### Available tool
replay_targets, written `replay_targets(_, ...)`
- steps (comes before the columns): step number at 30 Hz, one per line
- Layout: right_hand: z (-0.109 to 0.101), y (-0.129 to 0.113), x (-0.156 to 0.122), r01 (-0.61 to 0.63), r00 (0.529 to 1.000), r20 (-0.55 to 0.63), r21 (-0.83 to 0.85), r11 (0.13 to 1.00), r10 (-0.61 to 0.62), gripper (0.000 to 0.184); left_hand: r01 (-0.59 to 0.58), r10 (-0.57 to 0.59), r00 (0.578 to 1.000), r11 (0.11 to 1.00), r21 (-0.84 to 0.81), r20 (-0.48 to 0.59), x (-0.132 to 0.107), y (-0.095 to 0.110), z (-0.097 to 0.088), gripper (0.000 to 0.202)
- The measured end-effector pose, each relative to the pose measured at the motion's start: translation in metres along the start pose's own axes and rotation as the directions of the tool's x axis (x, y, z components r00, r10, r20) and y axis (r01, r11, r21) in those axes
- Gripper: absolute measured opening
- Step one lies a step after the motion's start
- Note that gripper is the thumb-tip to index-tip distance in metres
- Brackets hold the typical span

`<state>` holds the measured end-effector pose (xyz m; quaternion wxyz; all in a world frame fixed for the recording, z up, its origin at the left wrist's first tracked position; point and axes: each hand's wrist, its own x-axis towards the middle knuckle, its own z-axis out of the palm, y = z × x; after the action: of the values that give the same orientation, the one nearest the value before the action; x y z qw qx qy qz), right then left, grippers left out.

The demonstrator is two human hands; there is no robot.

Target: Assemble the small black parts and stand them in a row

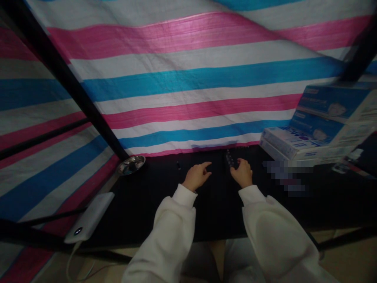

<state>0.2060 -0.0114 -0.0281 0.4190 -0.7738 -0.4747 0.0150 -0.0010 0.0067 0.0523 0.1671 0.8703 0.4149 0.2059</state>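
Note:
My left hand point(196, 176) hovers over or rests on the black table, thumb and forefinger apart, with nothing visible between them. To its left lies a small dark cylinder-like piece point(178, 165). My right hand point(243, 173) is at the right side of a narrow dark block point(229, 158) with small shiny bumps along it. The thumb meets the block's near end and the fingers curl by its side; dim light hides the exact contact. Behind it, a row of tiny pieces point(242, 147) lies near the table's back edge.
A shiny metal bowl point(131, 165) stands at the back left of the black table point(141, 212). A white power bank point(90, 217) with a cable lies at the left edge. Stacked blue and white boxes point(321, 114) occupy the right. Striped sheeting point(188, 86) hangs behind.

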Motion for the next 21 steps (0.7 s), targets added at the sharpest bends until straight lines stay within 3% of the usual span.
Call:
replay_targets(5, -0.005, -0.007, -0.004, -0.057, 0.963, 0.242, -0.241, 0.969, 0.117, 0.046, -0.031, 0.005, 0.996, 0.948, 0.317, 0.085, 0.011, 0.029, 0.044, 0.056)
replay_targets(10, -0.006, -0.009, -0.005, -0.022, 0.957, 0.270, -0.296, 0.955, 0.106, 0.039, -0.014, -0.049, 0.989, 0.907, 0.421, 0.139, 0.023, 0.029, 0.070, 0.053)
replay_targets(15, -0.005, -0.009, -0.004, -0.006, 0.969, 0.234, -0.288, 0.958, 0.076, 0.032, 0.031, -0.073, 0.994, 0.901, 0.433, 0.080, 0.029, 0.030, 0.077, 0.042)
replay_targets(21, -0.003, -0.006, -0.003, 0.003, 0.973, 0.222, -0.286, 0.958, 0.063, 0.026, 0.082, -0.094, 0.995, 0.922, 0.379, 0.013, 0.028, 0.030, 0.069, 0.026)
